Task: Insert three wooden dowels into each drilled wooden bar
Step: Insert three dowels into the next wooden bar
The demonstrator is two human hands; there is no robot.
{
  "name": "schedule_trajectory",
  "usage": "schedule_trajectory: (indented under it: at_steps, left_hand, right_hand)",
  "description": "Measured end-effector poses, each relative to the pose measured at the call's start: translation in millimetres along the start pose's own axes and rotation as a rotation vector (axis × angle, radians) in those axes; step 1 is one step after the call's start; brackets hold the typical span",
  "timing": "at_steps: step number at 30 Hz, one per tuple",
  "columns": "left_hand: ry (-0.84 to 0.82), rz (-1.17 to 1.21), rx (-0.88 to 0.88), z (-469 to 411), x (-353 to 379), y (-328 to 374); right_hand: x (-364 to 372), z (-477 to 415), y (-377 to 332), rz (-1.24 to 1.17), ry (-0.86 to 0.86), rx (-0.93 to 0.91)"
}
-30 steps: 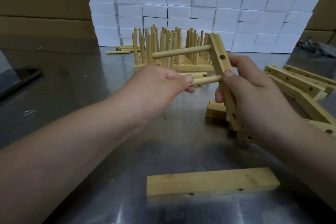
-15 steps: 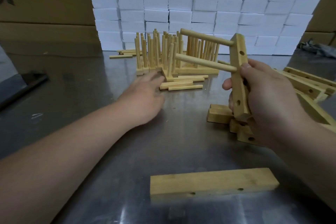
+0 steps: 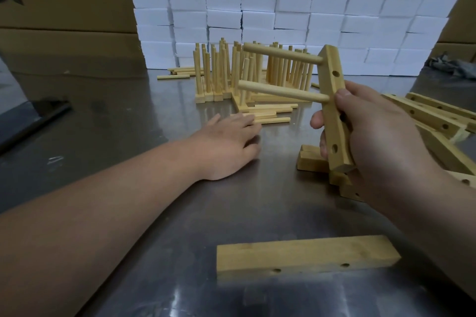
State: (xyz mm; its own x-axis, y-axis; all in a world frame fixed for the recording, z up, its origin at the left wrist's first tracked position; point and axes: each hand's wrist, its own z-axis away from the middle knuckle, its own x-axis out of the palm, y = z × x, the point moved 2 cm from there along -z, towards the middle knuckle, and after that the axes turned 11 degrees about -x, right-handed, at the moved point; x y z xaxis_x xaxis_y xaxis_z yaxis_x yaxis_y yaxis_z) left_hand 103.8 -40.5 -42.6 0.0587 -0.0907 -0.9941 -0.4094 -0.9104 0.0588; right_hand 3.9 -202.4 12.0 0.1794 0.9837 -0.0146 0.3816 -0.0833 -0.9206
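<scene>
My right hand (image 3: pixel 373 134) grips a drilled wooden bar (image 3: pixel 333 100) held nearly upright above the table. Two dowels stick out of the bar to the left, an upper dowel (image 3: pixel 280 55) and a lower dowel (image 3: pixel 280 91). Empty holes show on the bar's side. My left hand (image 3: pixel 226 141) lies flat on the metal table, its fingertips touching a small pile of loose dowels (image 3: pixel 268 117). It holds nothing.
Several finished bars with upright dowels (image 3: pixel 231 77) stand at the back centre. More drilled bars (image 3: pixel 432 116) lie at the right. One bare bar (image 3: pixel 306 255) lies near the front. White boxes (image 3: pixel 283 8) and cardboard cartons (image 3: pixel 64 8) wall the back.
My left hand let go of the lower dowel, now seated in the bar, and reached forward to the loose dowels. My right hand turned the bar more upright.
</scene>
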Motion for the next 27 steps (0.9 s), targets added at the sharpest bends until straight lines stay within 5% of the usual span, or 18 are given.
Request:
schedule_trajectory:
  at_steps: [6, 12, 17, 20, 23, 27]
  left_hand:
    - [0.362, 0.153, -0.049, 2.0, -8.3, -4.1]
    - [0.271, 0.067, 0.030, 0.9, -8.9, -0.7]
    - [0.268, 0.234, -0.055, 6.9, -11.7, 6.0]
    - [0.350, 0.550, -0.126, 22.0, -19.7, 6.5]
    - [0.452, 0.749, 0.024, 40.9, -35.1, 18.4]
    - [0.493, 0.674, 0.299, 57.5, -44.2, 42.7]
  right_hand:
    - [-1.6, -0.9, 0.5, -0.005, 0.010, 0.001]
    - [-3.9, -2.5, 1.6, 0.000, 0.017, -0.004]
    - [-7.2, -8.6, -0.7, -0.091, 0.036, 0.053]
    - [-9.4, -13.8, 0.8, -0.104, 0.064, 0.099]
    - [-12.9, -12.5, 7.1, -0.035, 0.104, 0.003]
    - [-15.4, -13.4, 8.7, -0.045, 0.174, -0.001]
